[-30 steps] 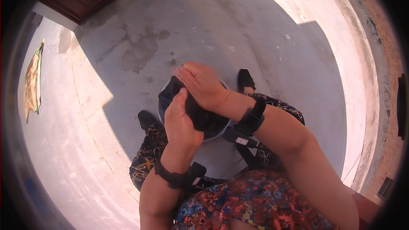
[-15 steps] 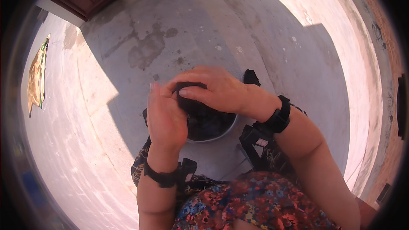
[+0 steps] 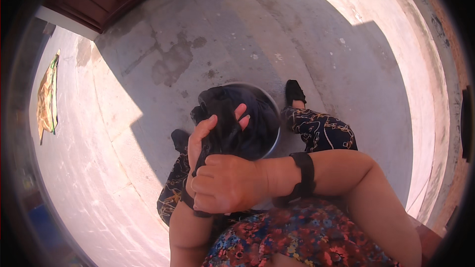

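A steel basin (image 3: 275,141) sits between my feet with dark wet-looking cloth (image 3: 260,113) in it. A black cloth (image 3: 220,111) rises from the basin's left side and lies across the palm of my left hand (image 3: 199,136). The left thumb is on one side of it, and fingertips curl out past its other side. My right hand (image 3: 228,183) is a closed fist at my left wrist, knuckles up. A dark edge of cloth shows by its fingers, and the rest of what it grips is hidden.
My black shoes (image 3: 295,93) and patterned trouser legs (image 3: 324,131) flank the basin. Concrete floor (image 3: 237,39) spreads around, with a damp stain (image 3: 173,59). A dark red door (image 3: 89,0) stands far left. A yellowish bag (image 3: 48,101) lies at the left.
My right hand has moved from above the basin back toward me, to my left wrist, and closed. The black cloth, earlier bunched between both hands, is now spread over my left palm.
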{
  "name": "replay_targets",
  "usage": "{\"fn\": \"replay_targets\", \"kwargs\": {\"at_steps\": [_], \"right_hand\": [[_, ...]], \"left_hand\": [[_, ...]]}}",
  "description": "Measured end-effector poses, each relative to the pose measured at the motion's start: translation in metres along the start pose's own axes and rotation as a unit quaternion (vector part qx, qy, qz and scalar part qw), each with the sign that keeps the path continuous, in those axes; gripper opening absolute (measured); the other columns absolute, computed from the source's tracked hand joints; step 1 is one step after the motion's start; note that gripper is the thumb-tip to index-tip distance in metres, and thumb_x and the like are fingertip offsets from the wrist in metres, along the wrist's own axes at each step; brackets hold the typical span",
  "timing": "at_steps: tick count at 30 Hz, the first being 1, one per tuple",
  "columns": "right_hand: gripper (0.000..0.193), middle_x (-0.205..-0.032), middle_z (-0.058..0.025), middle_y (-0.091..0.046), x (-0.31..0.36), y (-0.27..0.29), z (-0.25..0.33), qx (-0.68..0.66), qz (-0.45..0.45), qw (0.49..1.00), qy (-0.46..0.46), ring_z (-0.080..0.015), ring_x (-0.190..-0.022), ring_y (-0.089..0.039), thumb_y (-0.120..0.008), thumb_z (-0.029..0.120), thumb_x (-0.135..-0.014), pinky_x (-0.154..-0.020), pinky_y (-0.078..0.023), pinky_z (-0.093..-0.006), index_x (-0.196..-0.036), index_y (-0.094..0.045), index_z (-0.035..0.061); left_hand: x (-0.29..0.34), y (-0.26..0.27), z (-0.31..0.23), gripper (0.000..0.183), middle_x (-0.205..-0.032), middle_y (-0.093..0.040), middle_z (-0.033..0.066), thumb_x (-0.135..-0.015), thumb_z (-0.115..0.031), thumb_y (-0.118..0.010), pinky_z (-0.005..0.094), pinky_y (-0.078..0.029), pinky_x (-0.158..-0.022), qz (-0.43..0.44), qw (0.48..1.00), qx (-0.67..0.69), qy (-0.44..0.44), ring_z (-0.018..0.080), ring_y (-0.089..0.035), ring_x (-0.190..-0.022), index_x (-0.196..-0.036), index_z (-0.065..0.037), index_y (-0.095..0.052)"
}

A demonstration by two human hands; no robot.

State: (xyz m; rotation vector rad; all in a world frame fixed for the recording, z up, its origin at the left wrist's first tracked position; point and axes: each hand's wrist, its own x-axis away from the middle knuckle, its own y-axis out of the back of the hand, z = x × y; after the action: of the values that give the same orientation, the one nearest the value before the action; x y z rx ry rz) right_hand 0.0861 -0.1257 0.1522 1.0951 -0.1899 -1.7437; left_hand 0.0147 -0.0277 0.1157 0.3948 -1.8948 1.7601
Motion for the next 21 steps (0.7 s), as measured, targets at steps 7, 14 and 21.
{"fn": "replay_targets", "kwargs": {"at_steps": [7, 14, 21], "right_hand": [[0.024, -0.067, -0.0088, -0.055, 0.001, 0.001, -0.083, 0.123, -0.134, 0.966, -0.185, -0.0292, -0.058, -0.056, -0.059, 0.022, -0.085, -0.051, -0.046, -0.0375, -0.068, -0.054, 0.006], [0.025, -0.063, -0.0101, -0.046, -0.002, -0.005, -0.044, 0.053, -0.168, 0.982, -0.067, -0.0291, -0.054, -0.049, -0.065, 0.014, -0.08, -0.049, -0.041, -0.038, -0.066, -0.045, 0.0064], [0.024, -0.068, -0.0126, -0.051, -0.006, -0.014, -0.04, 0.056, -0.173, 0.981, -0.07, -0.0291, -0.056, -0.055, -0.064, 0.017, -0.083, -0.051, -0.046, -0.0363, -0.071, -0.049, 0.0038]], "left_hand": [[-0.011, 0.0, 0.025, 0.034, -0.125, -0.055, 0.0087, -0.095, -0.01, -0.048, 0.0366, -0.043, -0.098, -0.032, 0.963, -0.055, -0.264, 0.0227, -0.054, -0.114, -0.128, -0.001, -0.048], [-0.004, -0.003, 0.011, 0.033, -0.114, -0.063, 0.0115, -0.093, -0.018, -0.046, 0.0355, -0.045, -0.093, 0.038, 0.975, -0.049, -0.215, 0.0275, -0.058, -0.109, -0.117, 0.001, -0.058], [0.001, -0.019, 0.021, 0.025, -0.112, -0.059, 0.0065, -0.093, -0.022, -0.054, 0.0301, -0.047, -0.086, 0.023, 0.954, -0.11, -0.277, 0.0171, -0.057, -0.104, -0.107, -0.003, -0.06]]}}
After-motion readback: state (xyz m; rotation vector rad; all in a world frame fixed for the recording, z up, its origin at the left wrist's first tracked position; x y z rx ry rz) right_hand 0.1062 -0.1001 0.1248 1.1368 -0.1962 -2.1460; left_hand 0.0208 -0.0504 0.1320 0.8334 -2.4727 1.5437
